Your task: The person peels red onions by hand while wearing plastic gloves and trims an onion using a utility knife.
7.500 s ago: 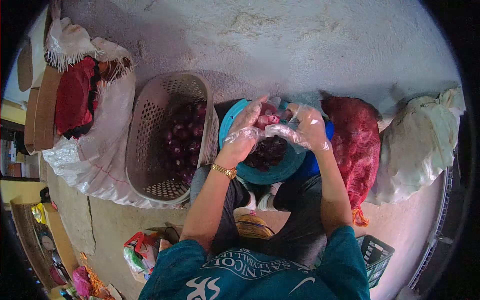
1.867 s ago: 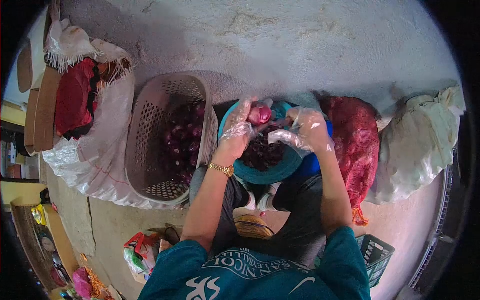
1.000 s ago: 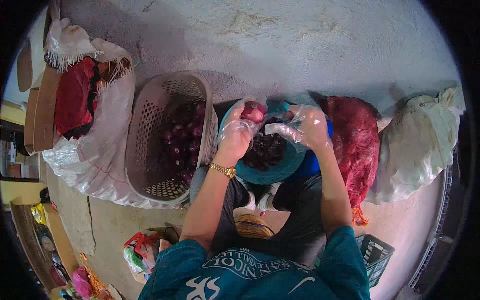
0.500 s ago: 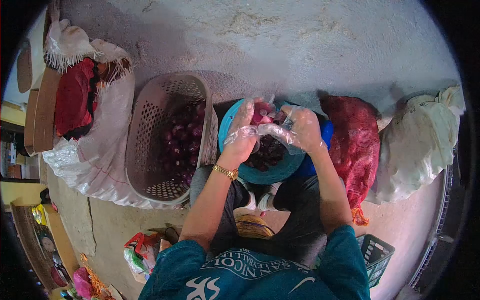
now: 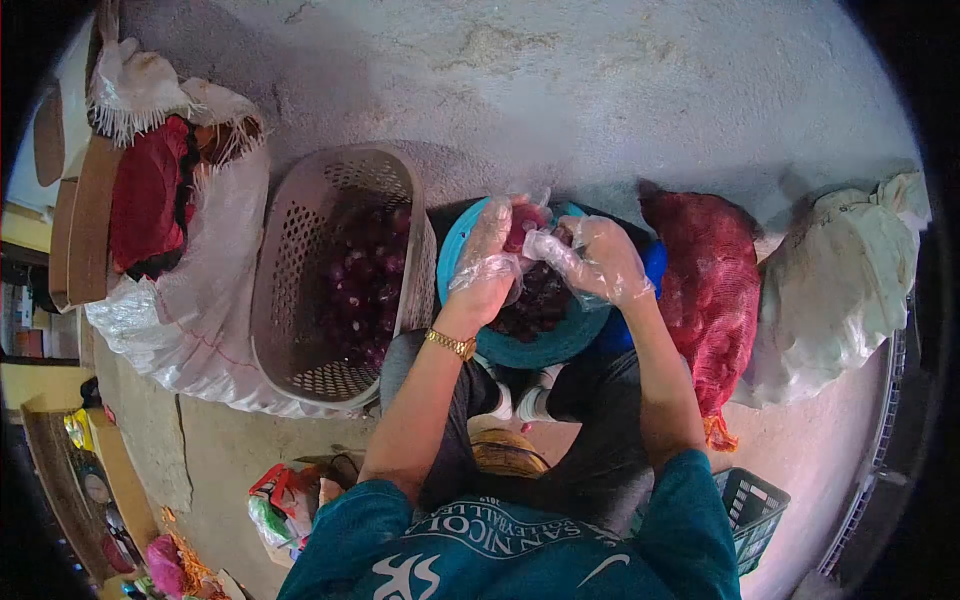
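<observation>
A red onion is held in my left hand, its fingers closed round it. My right hand is curled against the onion's right side, its thumb laid towards the onion. Whatever lies inside the right fingers is hidden. Clear plastic gloves cover both hands. Below them stands a blue-green basin with dark, papery onion skins in it. To the left, a grey perforated basket holds many purple-red onions.
A red mesh sack and a white sack stand on the right. A large white woven sack leans left of the basket. A dark green crate and a plastic bag sit near my body. A wall rises behind the basin.
My right thumb has swung up and left onto the onion, and the right hand has turned slightly. My left hand stays nearly in place with the onion.
</observation>
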{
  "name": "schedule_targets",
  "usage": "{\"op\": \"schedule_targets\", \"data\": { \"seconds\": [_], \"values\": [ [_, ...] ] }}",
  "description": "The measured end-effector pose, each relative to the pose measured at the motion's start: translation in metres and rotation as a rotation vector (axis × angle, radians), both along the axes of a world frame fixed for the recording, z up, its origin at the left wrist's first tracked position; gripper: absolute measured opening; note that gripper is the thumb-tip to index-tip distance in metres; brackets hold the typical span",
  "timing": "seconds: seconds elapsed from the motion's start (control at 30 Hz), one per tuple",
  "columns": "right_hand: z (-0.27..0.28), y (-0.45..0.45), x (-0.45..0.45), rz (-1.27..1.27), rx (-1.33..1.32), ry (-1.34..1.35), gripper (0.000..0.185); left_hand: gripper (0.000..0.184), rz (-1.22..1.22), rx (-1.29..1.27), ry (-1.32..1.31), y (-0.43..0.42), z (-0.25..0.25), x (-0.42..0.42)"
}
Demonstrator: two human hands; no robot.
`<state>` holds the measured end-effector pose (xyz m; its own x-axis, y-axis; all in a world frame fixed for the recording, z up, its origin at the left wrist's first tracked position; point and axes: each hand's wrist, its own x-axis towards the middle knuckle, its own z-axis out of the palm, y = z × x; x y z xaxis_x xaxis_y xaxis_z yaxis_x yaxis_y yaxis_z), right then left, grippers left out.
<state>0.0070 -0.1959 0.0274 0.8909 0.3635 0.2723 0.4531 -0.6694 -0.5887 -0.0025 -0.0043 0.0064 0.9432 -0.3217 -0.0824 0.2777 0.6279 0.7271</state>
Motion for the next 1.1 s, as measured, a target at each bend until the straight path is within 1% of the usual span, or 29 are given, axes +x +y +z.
{"op": "schedule_targets", "data": {
  "seconds": [0.07, 0.13, 0.23, 0.3, 0.33, 0.4, 0.47, 0.53, 0.63, 0.7, 0.8, 0.83, 0.9, 0.93, 0.97, 1.0, 1.03, 1.07, 1.1],
  "values": [
    [-0.01, -0.001, 0.002, 0.006, 0.039, -0.006, 0.046, 0.043, 0.015, 0.002, 0.017, 0.0, -0.001, 0.0],
    [-0.005, 0.001, 0.002, 0.012, 0.079, -0.014, 0.046, 0.043, 0.001, -0.018, 0.018, 0.001, 0.001, -0.001],
    [0.009, 0.0, 0.0, 0.011, 0.085, 0.058, 0.044, 0.043, -0.021, -0.053, 0.052, 0.003, 0.003, -0.001],
    [0.011, -0.005, 0.002, 0.095, 0.044, 0.175, 0.041, 0.042, -0.03, -0.067, 0.085, 0.005, 0.004, -0.001],
    [0.012, -0.005, 0.002, 0.095, 0.044, 0.176, 0.041, 0.043, -0.032, -0.049, 0.078, 0.006, 0.005, -0.002],
    [0.012, -0.005, 0.001, 0.146, 0.015, 0.048, 0.043, 0.044, -0.033, -0.03, 0.07, 0.006, 0.002, -0.001],
    [0.008, -0.007, 0.001, 0.167, 0.05, 0.078, 0.042, 0.048, 0.011, -0.015, 0.078, 0.005, -0.006, 0.0],
    [0.012, -0.007, 0.0, 0.19, 0.085, 0.106, 0.041, 0.047, 0.021, -0.001, 0.068, 0.004, 0.001, 0.0],
    [0.02, -0.005, -0.007, 0.222, 0.046, 0.081, 0.043, 0.043, 0.045, 0.033, 0.075, 0.005, 0.004, 0.0],
    [0.021, -0.004, -0.01, 0.243, -0.06, 0.089, 0.045, 0.041, 0.061, 0.051, 0.09, 0.008, 0.003, 0.001],
    [0.021, -0.007, -0.012, 0.298, -0.12, 0.15, 0.045, 0.036, 0.133, -0.007, 0.113, 0.011, -0.007, 0.007],
    [0.02, -0.008, -0.012, 0.298, -0.121, 0.151, 0.045, 0.037, 0.17, -0.033, 0.1, 0.011, -0.011, 0.009],
    [0.012, -0.011, -0.01, 0.254, -0.249, 0.167, 0.046, 0.037, 0.208, -0.057, 0.089, 0.012, -0.017, 0.01],
    [-0.002, -0.015, -0.008, 0.253, -0.25, 0.168, 0.046, 0.038, 0.22, -0.046, 0.099, 0.013, -0.017, 0.01],
    [-0.023, -0.021, -0.006, 0.189, -0.174, -0.004, 0.045, 0.04, 0.231, -0.035, 0.109, 0.013, -0.018, 0.011],
    [-0.022, -0.018, -0.005, 0.124, -0.098, -0.175, 0.045, 0.04, 0.23, -0.036, 0.109, 0.014, -0.017, 0.011],
    [-0.019, -0.021, -0.006, 0.099, -0.153, -0.13, 0.047, 0.039, 0.224, -0.065, 0.131, 0.016, -0.016, 0.01],
    [-0.016, -0.022, -0.005, 0.099, -0.152, -0.13, 0.047, 0.038, 0.217, -0.094, 0.154, 0.017, -0.015, 0.009],
    [-0.006, -0.018, -0.003, 0.083, -0.285, -0.018, 0.05, 0.038, 0.217, -0.094, 0.153, 0.017, -0.015, 0.009]
  ]
}}
